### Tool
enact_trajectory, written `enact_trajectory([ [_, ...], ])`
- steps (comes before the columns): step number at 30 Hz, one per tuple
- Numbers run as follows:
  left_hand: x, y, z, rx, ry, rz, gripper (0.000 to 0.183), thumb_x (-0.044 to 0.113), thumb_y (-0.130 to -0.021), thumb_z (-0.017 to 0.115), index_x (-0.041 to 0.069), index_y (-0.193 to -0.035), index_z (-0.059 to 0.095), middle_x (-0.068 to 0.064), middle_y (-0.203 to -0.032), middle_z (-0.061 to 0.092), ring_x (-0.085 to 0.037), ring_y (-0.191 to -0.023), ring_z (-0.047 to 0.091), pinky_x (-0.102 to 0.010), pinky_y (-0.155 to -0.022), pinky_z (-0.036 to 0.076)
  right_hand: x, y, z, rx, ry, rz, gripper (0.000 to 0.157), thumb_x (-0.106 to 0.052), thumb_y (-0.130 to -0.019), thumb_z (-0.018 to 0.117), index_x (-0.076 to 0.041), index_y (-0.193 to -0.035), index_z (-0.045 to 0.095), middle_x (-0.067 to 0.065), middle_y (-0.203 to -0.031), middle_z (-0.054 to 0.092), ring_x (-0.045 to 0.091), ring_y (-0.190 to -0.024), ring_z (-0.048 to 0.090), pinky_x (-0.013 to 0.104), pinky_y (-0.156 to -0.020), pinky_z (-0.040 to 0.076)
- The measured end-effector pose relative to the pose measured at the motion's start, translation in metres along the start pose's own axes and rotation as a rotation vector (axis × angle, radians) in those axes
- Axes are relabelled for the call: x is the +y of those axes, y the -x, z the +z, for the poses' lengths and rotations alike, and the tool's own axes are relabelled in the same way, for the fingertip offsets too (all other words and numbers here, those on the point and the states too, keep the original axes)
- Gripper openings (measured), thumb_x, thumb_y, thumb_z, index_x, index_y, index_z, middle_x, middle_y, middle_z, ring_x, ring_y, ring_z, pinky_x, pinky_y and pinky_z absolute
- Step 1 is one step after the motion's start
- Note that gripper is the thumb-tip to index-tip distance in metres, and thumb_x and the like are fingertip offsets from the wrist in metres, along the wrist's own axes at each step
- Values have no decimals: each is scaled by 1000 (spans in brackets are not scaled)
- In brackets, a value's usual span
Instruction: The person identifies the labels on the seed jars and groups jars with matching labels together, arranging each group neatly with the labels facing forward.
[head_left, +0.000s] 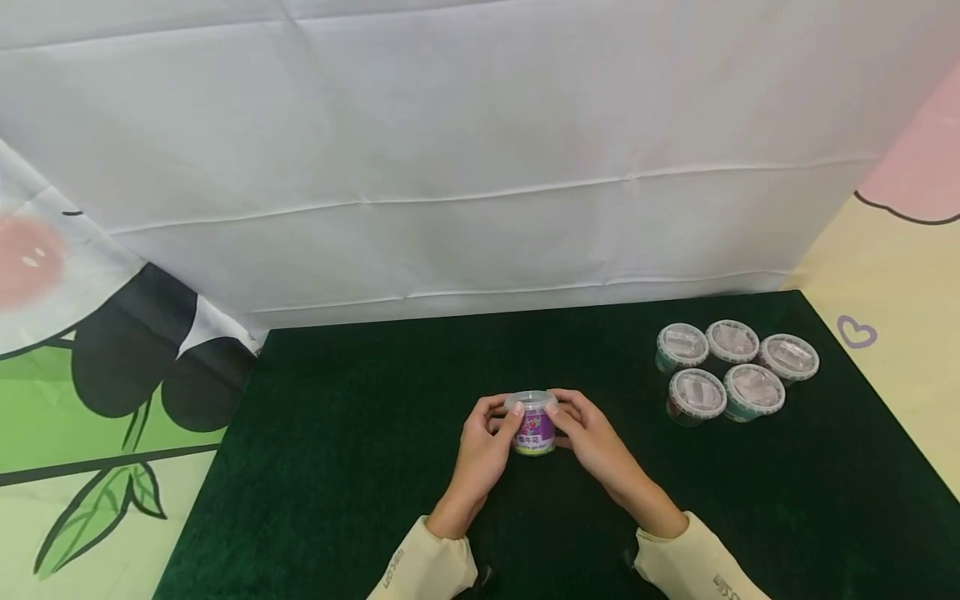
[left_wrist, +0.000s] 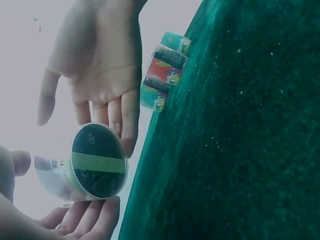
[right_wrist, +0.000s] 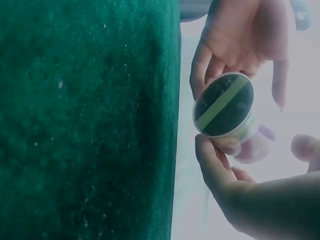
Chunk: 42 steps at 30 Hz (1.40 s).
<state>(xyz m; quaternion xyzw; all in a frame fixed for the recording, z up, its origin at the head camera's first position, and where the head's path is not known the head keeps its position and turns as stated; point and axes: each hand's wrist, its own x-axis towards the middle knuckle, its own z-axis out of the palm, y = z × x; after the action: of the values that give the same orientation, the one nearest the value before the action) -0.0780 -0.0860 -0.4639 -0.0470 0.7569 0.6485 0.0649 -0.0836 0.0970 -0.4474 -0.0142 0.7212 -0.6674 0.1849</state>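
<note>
A small clear plastic tub (head_left: 535,430) with a purple flower label is held between both hands at the middle of the dark green table. My left hand (head_left: 480,450) holds its left side, the thumb at the front near the rim. On the opposite side my right hand (head_left: 600,446) grips it, thumb also near the rim. From below, in the left wrist view, the tub's base (left_wrist: 97,177) looks dark with a pale green stripe. The right wrist view shows the same base (right_wrist: 240,107) raised off the cloth, with fingers at both sides.
Several lidded tubs stand grouped at the back right of the table, among them a front one (head_left: 697,394) and a rear one (head_left: 732,341). Behind the green tabletop (head_left: 360,467) hangs a white cloth (head_left: 450,167). Printed cartoon cloths flank both sides.
</note>
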Motion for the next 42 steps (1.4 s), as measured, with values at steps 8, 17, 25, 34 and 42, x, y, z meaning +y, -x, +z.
enact_trajectory([
  [8,0,3,4,36,-69,22,45,35,-107,64,4,-137,54,-16,-132,58,-28,-113,60,-35,-86,52,0,0,6,24,74,-13,49,-29,-114,48,-2,-154,42,23,-148,57,37,-131,60,53,-108,52],
  [17,1,3,0,-44,-44,-18,44,35,-109,59,4,-139,51,-17,-134,56,-25,-110,61,-42,-91,58,8,-1,-2,-16,2,3,48,-29,-115,44,-1,-154,42,23,-149,56,39,-137,56,54,-111,50],
  [25,2,2,-6,-162,27,-78,57,41,-112,51,4,-154,44,-16,-139,60,-24,-117,62,-44,-100,57,6,0,-6,-68,-36,4,49,-31,-116,40,-2,-155,40,23,-152,48,43,-142,48,60,-115,45],
  [34,3,3,-8,-141,15,-59,53,39,-111,54,5,-152,47,-15,-138,61,-19,-108,64,-42,-96,58,4,1,-3,-89,-22,14,55,-31,-116,40,-2,-161,34,25,-157,44,44,-145,46,58,-116,45],
  [42,4,-3,-24,-192,-13,-26,55,37,-111,56,5,-154,46,-16,-140,59,-24,-117,66,-44,-103,55,0,-3,1,-110,7,-30,55,-27,-114,46,-1,-161,33,26,-152,50,42,-140,52,54,-114,48],
])
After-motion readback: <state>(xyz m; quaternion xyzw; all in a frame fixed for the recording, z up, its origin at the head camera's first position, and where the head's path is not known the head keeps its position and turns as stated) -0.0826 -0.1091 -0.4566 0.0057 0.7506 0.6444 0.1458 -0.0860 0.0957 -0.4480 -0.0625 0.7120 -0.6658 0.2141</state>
